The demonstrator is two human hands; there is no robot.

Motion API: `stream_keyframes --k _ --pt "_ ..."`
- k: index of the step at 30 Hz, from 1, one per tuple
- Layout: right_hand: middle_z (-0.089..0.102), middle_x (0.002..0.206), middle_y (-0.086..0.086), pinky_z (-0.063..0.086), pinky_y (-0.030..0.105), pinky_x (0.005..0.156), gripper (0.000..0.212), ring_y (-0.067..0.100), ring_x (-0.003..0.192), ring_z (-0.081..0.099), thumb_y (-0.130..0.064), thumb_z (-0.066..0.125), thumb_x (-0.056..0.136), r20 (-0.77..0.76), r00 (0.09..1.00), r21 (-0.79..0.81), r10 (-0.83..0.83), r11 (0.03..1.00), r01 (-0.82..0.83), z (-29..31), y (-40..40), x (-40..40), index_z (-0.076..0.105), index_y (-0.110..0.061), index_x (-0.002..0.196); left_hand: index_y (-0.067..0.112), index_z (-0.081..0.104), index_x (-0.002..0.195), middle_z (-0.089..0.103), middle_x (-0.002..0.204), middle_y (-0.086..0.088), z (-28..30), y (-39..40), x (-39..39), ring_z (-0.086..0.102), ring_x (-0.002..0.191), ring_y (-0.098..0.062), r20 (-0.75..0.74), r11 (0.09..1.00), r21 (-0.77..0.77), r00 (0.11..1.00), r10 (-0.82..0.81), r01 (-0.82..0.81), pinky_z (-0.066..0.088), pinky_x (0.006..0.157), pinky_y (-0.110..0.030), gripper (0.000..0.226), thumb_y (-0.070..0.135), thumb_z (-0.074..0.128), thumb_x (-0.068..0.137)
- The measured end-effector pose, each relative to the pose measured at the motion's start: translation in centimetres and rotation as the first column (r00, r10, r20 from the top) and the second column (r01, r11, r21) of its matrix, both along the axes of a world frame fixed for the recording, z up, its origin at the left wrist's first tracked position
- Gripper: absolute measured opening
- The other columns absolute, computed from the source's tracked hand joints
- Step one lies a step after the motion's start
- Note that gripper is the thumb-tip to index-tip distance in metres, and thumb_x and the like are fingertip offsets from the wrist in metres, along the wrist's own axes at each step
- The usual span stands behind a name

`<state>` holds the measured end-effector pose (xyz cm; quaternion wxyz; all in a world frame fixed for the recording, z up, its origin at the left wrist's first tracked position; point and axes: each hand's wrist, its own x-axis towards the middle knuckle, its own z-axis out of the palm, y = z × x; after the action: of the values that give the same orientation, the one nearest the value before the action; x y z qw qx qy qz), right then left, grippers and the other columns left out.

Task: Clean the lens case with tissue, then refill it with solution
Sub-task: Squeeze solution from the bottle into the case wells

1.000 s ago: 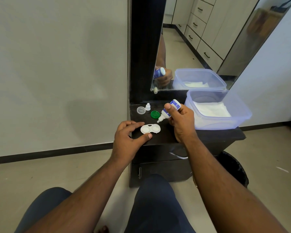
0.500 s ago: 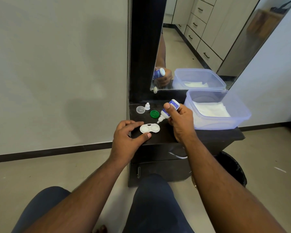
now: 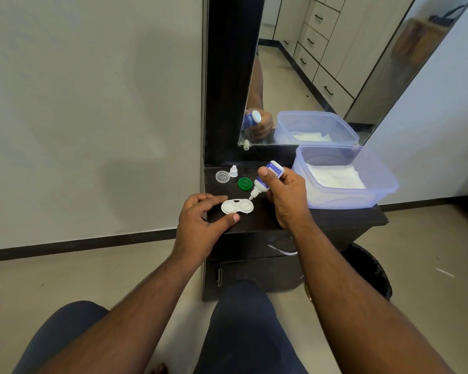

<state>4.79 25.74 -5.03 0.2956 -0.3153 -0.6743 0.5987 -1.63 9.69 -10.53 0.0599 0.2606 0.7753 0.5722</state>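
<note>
While the right hand is tipping the solution bottle nozzle-down, the refill step is judged to be in progress; the wiping step appears done, since neither hand is holding tissue. The fingers and thumb of this hand are curling around the bottle body, and the thumb is pressing on its upper side. The nozzle is pointing at the right well of the lens case and is hanging just above its far edge; contact cannot be confirmed.

The case is lying open on the dark cabinet top, near its front edge, with both wells facing up. The left hand is bracing it: the fingers are spreading loosely, with the index fingertip beside the far left rim and the thumb tip just beside the near rim. Whether they are touching the case cannot be determined.

The next move is judged to call for a gentle squeeze over 1 well, then a short shift to the other. The 2 case caps, 1 green and 1 clear, are lying behind the case, beside a small bottle cap. A tub holding tissue is standing to the right.
</note>
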Motion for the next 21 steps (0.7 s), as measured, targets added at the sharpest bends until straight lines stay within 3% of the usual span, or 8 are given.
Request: stream_keyframes --k 5,13,17,21 --pt "0.061 0.072 -0.003 0.042 0.013 0.052 0.023 0.001 0.055 0.054 -0.03 0.07 0.083 -0.035 0.999 -0.011 0.016 1.0 -0.017 0.25 -0.03 0.24 0.064 -0.01 0.09 0.033 0.069 0.111 0.051 0.112 0.009 0.18 -0.11 0.13 0.046 0.1 0.014 0.007 1.0 -0.002 1.0 0.003 -0.003 0.04 0.078 -0.011 0.043 0.032 0.082 0.071" --pt "0.064 0.076 0.004 0.044 0.02 0.057 0.02 0.01 0.065 0.056 -0.032 0.071 0.08 -0.072 0.997 -0.078 -0.018 0.997 0.012 0.34 -0.08 0.3 0.065 -0.015 0.086 0.031 0.069 0.113 0.051 0.112 0.01 0.31 -0.11 0.18 0.048 0.102 0.006 0.002 1.0 -0.006 1.0 0.002 -0.002 0.041 0.077 -0.013 0.043 0.033 0.082 0.072" --pt "0.064 0.076 0.003 0.045 0.021 0.058 0.018 0.01 0.068 0.057 -0.033 0.071 0.08 -0.065 0.997 -0.062 -0.028 0.998 0.024 0.29 -0.14 0.24 0.064 -0.016 0.084 0.034 0.069 0.112 0.05 0.11 0.012 0.29 -0.13 0.14 0.045 0.1 0.017 0.003 1.0 -0.005 1.0 0.0 0.0 0.041 0.079 -0.011 0.042 0.034 0.081 0.071" --pt "0.066 0.075 0.002 0.049 0.023 0.063 0.018 0.011 0.073 0.061 -0.035 0.071 0.08 -0.062 0.998 -0.028 -0.015 1.0 0.013 0.21 -0.11 0.17 0.065 -0.018 0.081 0.033 0.069 0.112 0.051 0.111 0.011 0.29 -0.13 0.14 0.046 0.101 0.013 0.002 1.0 -0.005 1.0 -0.002 0.002 0.041 0.078 -0.011 0.042 0.033 0.082 0.071"
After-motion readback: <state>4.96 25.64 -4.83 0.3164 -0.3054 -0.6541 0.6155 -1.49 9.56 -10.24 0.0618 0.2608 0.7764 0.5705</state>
